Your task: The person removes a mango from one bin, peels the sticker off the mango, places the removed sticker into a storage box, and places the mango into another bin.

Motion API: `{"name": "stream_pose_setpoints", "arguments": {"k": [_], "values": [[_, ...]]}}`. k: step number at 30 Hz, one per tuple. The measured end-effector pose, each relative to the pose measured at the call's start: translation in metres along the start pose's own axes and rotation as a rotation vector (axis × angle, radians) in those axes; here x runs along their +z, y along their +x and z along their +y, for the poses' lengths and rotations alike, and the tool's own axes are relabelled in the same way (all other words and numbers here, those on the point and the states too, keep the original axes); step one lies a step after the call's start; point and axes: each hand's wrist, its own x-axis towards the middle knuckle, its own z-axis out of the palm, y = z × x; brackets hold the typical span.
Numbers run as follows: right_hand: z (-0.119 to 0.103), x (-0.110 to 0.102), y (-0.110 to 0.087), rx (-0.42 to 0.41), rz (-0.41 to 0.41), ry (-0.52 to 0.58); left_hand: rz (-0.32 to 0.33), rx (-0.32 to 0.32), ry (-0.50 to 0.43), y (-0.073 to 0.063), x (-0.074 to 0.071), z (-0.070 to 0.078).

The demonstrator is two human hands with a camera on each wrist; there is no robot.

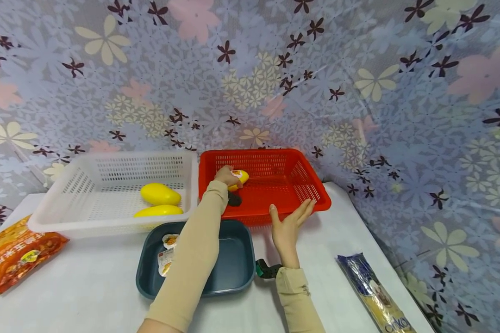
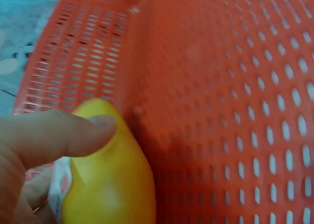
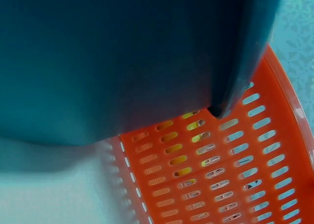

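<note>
In the head view my left hand (image 1: 228, 176) reaches into the left part of the red basket (image 1: 271, 203) and grips a yellow mango (image 1: 240, 176) with a white and red label. The left wrist view shows the thumb (image 2: 98, 131) pressed along this mango (image 2: 110, 185), close to the basket's wall (image 2: 93, 52). My right hand (image 1: 286, 226) is at the basket's front right, fingers extended by the rim; whether they touch it cannot be made out. Two more yellow mangoes (image 1: 160, 194) lie in the white basket (image 1: 108, 226). The right wrist view does not show the right hand.
A dark blue tray (image 1: 233, 259) stands in front of the baskets, partly under my left arm, with small printed packs (image 1: 165, 260) in it. An orange snack bag (image 1: 21, 252) lies at the left. A pasta packet (image 1: 375, 293) lies at the right. Patterned cloth hangs behind.
</note>
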Motion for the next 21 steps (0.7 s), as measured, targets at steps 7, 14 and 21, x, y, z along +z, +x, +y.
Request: {"name": "stream_pose_setpoints", "arguments": {"k": [7, 14, 21], "values": [[-0.001, 0.003, 0.0, 0.003, 0.0, 0.025, 0.01, 0.003, 0.013, 0.0, 0.003, -0.003], [0.001, 0.004, 0.002, -0.006, 0.011, 0.014, -0.003, 0.118, -0.11, -0.017, -0.004, 0.015], [0.002, 0.006, 0.002, -0.023, 0.023, 0.012, 0.021, 0.309, -0.116, -0.042, -0.013, 0.04]]}}
